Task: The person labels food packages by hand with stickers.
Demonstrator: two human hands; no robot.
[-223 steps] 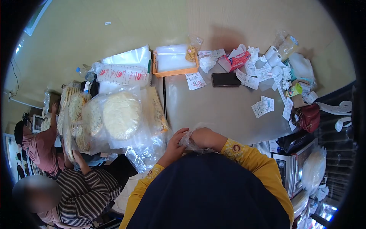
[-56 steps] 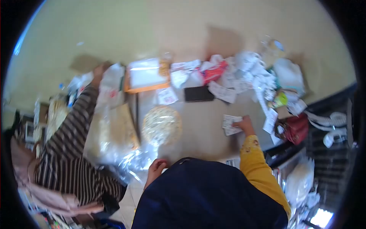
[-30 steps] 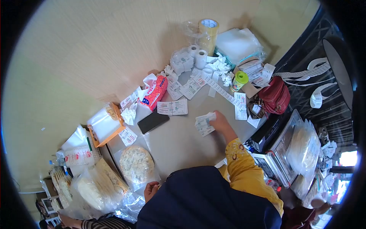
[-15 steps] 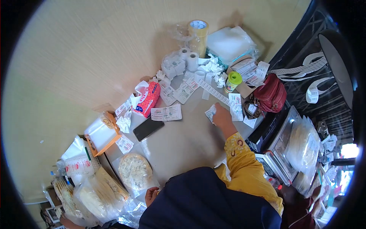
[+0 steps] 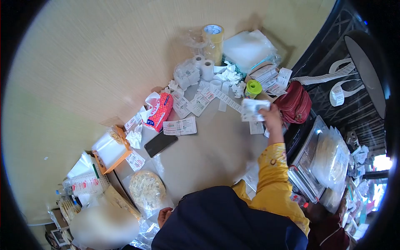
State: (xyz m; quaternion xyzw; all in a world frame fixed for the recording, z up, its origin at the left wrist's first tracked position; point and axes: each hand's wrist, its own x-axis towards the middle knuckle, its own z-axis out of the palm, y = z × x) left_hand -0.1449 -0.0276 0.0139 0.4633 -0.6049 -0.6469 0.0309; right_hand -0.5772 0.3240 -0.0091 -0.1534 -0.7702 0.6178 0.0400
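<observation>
The bundle of paper slips [image 5: 254, 110] is now in the air above the far right part of the table [image 5: 208, 154], and the right hand [image 5: 271, 116] grasps it with the fingers closed around its right end. Half a second ago this hand lay lower on the table and pressed on slips there. Now it is raised and moved to the right, so the bundle is just beside the red purse [image 5: 296, 102] and below the green-lidded cup [image 5: 252, 88]. One second ago the same hand held slips nearer to the middle of the table.

The left hand [image 5: 164, 216] stays low at the near edge, close to the body, at the loose plastic of the bagged flatbread [image 5: 146, 190]. I cannot tell if it grips the plastic or only rests there. Its place is almost the same as before.

The other things keep their places. The long strip of receipts [image 5: 227, 98] lies to the left of the bundle, and the pair of slips [image 5: 180, 126] lies near the black phone [image 5: 160, 143]. Farther left are the red tissue pack [image 5: 159, 110] and the orange tray [image 5: 109, 148]. At the far edge are the paper rolls [image 5: 207, 68] and the tape roll [image 5: 213, 32].
</observation>
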